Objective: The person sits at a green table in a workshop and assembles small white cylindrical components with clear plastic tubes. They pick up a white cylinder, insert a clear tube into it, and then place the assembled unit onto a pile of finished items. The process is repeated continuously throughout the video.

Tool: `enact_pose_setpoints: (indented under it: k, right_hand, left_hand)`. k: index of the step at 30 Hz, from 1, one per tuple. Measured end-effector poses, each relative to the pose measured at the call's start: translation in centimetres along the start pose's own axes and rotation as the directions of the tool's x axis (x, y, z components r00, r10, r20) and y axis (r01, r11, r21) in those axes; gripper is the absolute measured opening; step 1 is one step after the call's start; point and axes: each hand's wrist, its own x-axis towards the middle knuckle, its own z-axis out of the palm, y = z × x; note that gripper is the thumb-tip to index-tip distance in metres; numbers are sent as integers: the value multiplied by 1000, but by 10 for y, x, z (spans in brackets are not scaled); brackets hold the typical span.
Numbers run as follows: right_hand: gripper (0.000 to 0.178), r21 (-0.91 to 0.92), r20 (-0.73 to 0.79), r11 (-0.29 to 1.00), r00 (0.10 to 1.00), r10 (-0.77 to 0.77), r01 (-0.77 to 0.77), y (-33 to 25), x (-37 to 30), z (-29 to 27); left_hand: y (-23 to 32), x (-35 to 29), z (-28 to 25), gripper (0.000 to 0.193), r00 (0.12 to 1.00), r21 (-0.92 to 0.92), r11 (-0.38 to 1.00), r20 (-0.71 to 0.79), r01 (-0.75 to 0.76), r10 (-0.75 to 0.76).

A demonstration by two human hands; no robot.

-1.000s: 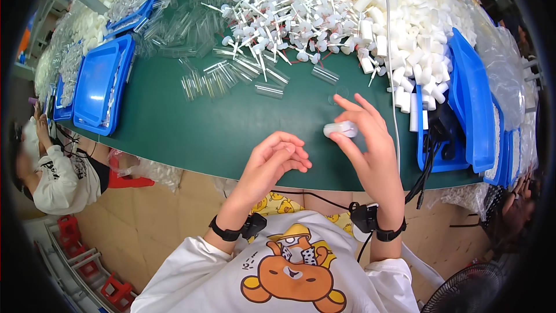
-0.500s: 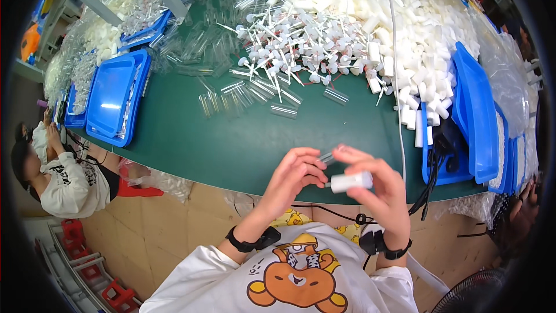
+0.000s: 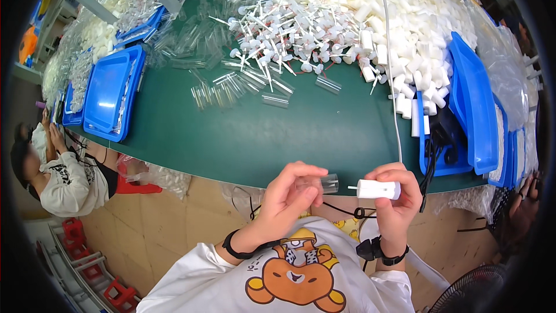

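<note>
White stemmed cylinder (image 3: 375,189) is pinched in the right hand (image 3: 399,202); the left hand (image 3: 289,196), loosely curled, holds a clear tube (image 3: 330,183). Apparently aligning; insertion would need coaxial aim.

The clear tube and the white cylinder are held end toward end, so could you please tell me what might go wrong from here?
The thin white rod poking from the white cylinder in the right hand might catch the rim of the clear tube.
Both pieces are at the green table's near edge, so if the left hand slipped, the tube could fall off.
</note>
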Motion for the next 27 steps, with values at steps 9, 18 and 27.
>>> enact_pose_setpoints:
  k: [9, 18, 27]
  right_hand:
    - [30, -348, 211, 913, 967, -146, 214, -2, 1, 4]
    - [30, -242, 204, 963, 977, -68, 117, -8, -10, 0]
    - [32, -22, 163, 1000, 986, -13, 16, 3, -19, 6]
  left_hand:
    - [1, -4, 3, 24, 987, 226, 966, 134, -121, 93]
    - [-8, -6, 6, 26, 967, 307, 935, 230, -179, 109]
    - [-12, -14, 14, 24, 966, 39, 994, 243, -98, 86]
